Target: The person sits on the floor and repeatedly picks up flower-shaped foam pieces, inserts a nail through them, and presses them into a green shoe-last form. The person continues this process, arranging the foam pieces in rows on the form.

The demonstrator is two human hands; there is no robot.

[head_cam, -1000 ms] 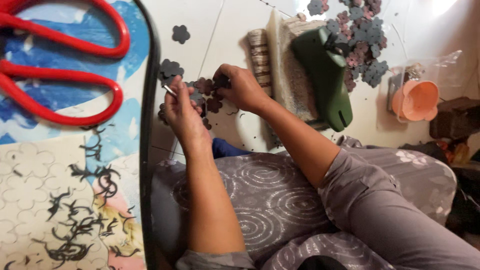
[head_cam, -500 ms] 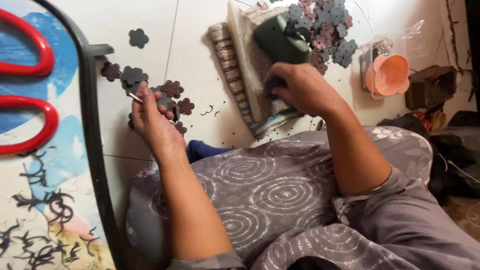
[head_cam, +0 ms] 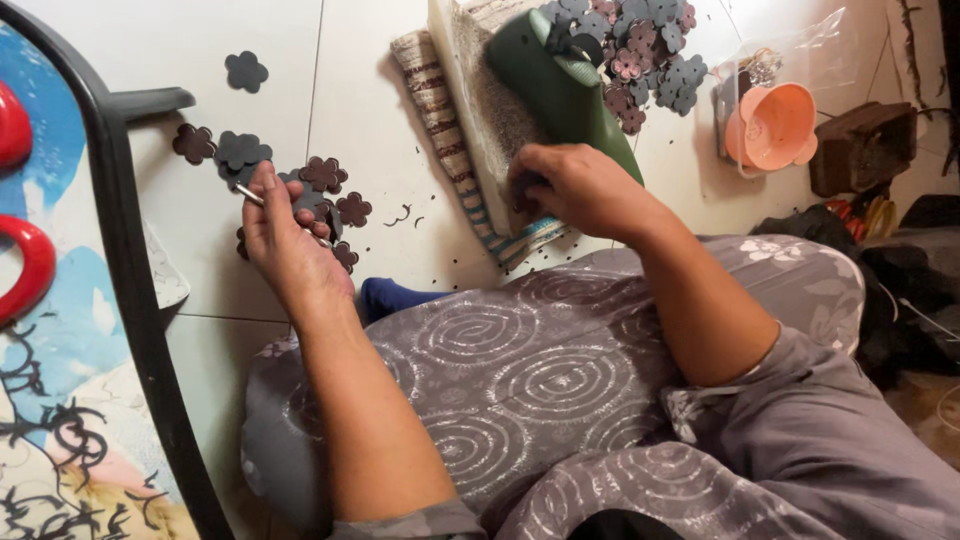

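Fingers of left hand pinch metal pin beside flower cutouts.

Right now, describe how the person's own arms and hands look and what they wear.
Both forearms are bare, no gloves, rings or watch showing on the left hand or right hand. A grey short sleeve covers the right upper arm; a grey sleeve edge shows at the left elbow.

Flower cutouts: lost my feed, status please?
Left hand pinching thin metal tool over flower cutouts. Right hand on board. Nothing blocking.

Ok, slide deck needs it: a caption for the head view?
Left hand holds a thin metal tool over dark flower cutouts; right hand rests on a block.
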